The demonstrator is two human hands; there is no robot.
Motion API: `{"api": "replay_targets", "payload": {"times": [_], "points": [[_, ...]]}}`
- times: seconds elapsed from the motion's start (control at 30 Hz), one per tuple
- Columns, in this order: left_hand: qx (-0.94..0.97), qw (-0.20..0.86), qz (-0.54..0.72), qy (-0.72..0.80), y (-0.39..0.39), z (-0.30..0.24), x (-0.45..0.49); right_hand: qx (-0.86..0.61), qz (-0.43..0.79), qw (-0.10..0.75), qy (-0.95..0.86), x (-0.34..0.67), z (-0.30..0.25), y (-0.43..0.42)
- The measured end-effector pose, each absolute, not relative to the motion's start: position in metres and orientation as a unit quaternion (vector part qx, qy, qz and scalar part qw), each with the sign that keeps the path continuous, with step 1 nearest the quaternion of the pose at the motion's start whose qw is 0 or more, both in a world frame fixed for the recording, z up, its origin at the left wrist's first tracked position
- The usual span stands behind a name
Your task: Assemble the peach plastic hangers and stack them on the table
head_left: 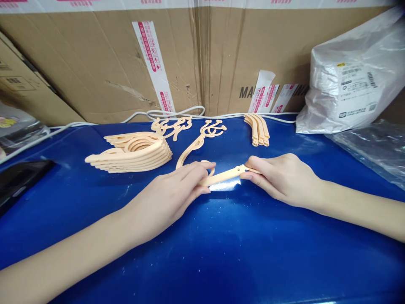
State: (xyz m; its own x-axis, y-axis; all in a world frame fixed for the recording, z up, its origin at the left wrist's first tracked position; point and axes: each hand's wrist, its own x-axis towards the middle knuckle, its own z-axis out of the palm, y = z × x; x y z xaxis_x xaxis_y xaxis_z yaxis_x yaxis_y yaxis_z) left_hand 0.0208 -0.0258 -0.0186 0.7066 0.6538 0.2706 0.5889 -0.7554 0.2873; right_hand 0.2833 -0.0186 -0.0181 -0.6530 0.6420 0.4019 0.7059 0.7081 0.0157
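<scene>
My left hand [175, 190] and my right hand [280, 177] meet at the middle of a shiny blue table [221, 253]. Between them lies a beige plastic hanger arm [223, 176]. Left fingers pinch its left end, by a small ring. Right fingers pinch its right end. A curved beige hanger piece [193, 150] runs from the left fingers back toward hook-shaped parts [213, 128].
A stack of beige hanger pieces [133, 153] lies at the left back. More hook parts [172, 126] and a bundle of beige strips [259, 128] lie near the cardboard boxes [202, 59]. White cables [177, 114] run along the back. A plastic bag [354, 76] sits at the right, a dark object [19, 179] at the left.
</scene>
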Motion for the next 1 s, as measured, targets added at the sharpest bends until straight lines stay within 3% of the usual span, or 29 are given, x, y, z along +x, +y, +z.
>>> {"api": "replay_targets", "payload": {"times": [0.4, 0.8, 1.0], "points": [[0.930, 0.096, 0.158, 0.318, -0.0215, -0.0156, 0.0190, -0.334, -0.132, 0.191, -0.914, 0.2839, -0.0188, -0.0187], [0.929, 0.122, 0.147, 0.317, -0.0191, -0.0142, 0.0156, -0.270, -0.251, 0.152, -0.917, 0.2838, -0.0173, -0.0177], [0.928, 0.125, 0.153, 0.317, -0.0175, -0.0143, 0.0166, -0.295, -0.235, 0.164, -0.911, 0.2840, -0.0165, -0.0178]]}}
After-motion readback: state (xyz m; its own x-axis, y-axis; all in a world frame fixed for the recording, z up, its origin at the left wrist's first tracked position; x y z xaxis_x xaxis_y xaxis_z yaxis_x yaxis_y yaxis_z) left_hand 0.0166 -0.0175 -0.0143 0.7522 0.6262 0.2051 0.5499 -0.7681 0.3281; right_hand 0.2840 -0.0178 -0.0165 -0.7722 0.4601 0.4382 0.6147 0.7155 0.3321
